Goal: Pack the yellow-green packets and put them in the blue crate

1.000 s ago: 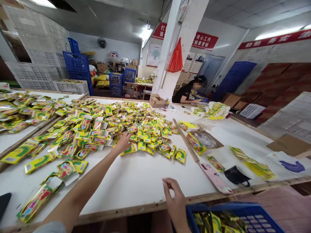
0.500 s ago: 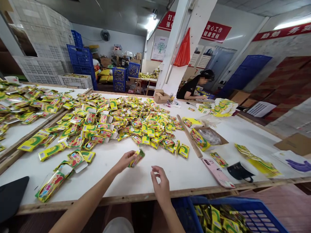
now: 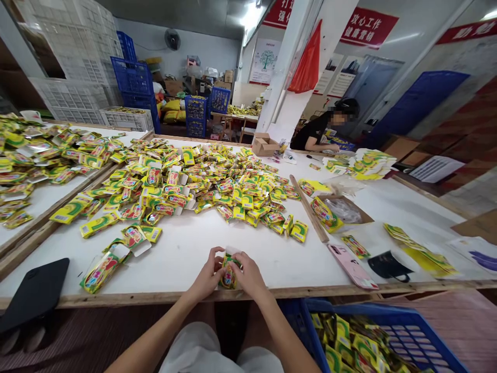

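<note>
My left hand (image 3: 207, 275) and my right hand (image 3: 248, 275) meet at the near edge of the white table (image 3: 194, 254). Both are closed on one small yellow and green packet box (image 3: 229, 272) with a red picture, its white flap up. A big heap of the same yellow packets (image 3: 202, 186) covers the table's middle and far part, beyond my hands. A blue crate (image 3: 373, 342) holding finished packets sits low on my right, below the table edge.
A pink phone (image 3: 351, 265), a black pouch (image 3: 388, 265) and a wooden stick (image 3: 308, 207) lie to the right. A black phone (image 3: 33, 290) lies at the left. A person in black (image 3: 320, 134) works at the far side. A second table with packets (image 3: 34, 160) stands left.
My left hand picked a packet from the heap and drew it back to the near edge. My right hand came in from the crate side and closed on the same packet.
</note>
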Action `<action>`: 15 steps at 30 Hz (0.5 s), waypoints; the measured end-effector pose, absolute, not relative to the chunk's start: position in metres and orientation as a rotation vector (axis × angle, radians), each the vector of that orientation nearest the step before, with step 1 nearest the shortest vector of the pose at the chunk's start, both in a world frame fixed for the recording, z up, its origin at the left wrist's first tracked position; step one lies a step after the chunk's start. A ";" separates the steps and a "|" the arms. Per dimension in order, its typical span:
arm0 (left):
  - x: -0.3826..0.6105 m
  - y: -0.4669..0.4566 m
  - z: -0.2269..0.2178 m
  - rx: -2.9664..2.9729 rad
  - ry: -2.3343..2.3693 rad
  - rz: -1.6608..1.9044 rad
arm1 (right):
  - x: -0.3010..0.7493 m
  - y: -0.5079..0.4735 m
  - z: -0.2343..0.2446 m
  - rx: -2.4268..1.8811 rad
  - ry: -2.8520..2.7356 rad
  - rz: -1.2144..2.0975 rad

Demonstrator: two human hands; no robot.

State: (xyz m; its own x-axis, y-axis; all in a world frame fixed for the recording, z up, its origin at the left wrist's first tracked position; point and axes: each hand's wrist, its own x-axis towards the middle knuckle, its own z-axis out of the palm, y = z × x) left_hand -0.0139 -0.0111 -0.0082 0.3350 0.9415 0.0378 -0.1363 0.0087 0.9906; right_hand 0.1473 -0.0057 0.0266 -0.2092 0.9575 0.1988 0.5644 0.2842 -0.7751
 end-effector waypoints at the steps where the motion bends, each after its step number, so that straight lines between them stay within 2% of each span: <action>1: -0.014 -0.012 -0.007 1.267 0.849 1.021 | 0.148 -0.006 0.026 -1.347 -1.847 0.762; 7: -0.016 -0.012 0.002 1.339 0.852 0.980 | 0.157 -0.023 0.004 -1.287 -1.464 0.892; 15: -0.017 -0.006 0.005 1.606 1.042 1.056 | 0.154 -0.008 0.005 -1.264 -1.571 0.859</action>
State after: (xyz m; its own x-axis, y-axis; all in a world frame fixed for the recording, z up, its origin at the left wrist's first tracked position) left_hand -0.0170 -0.0059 0.0051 0.2741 0.9465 0.1704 0.1577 -0.2190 0.9629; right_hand 0.1539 -0.0078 0.0049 -0.0559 0.9726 0.2257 0.3349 0.2312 -0.9135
